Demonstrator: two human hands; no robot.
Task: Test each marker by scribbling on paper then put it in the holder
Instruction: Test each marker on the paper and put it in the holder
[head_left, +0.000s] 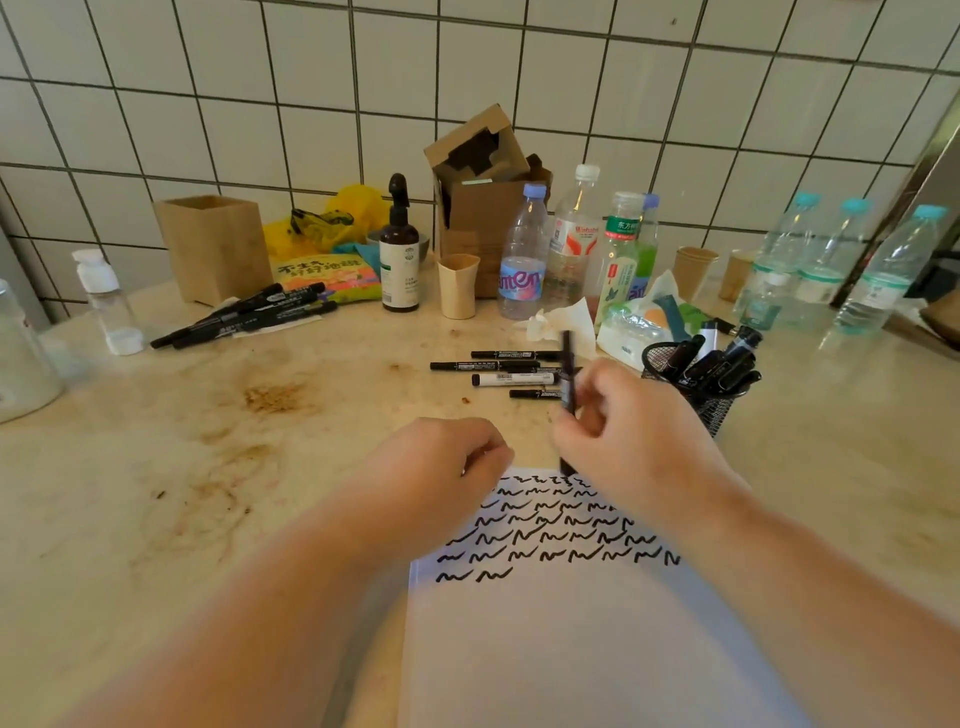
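My right hand grips a black marker almost upright, its lower end at the top edge of a white paper covered with rows of black scribbles. My left hand rests curled at the paper's top left corner; whether it holds a cap is hidden. Several black markers and one white-barrelled marker lie on the counter just beyond my hands. To the right stands a black mesh holder with several markers standing in it. Another bunch of black markers lies at the far left.
A wooden box, a brown pump bottle, a beige cup, a cardboard box, several water bottles, tissues and a small clear bottle line the tiled wall. The stained counter spreads left.
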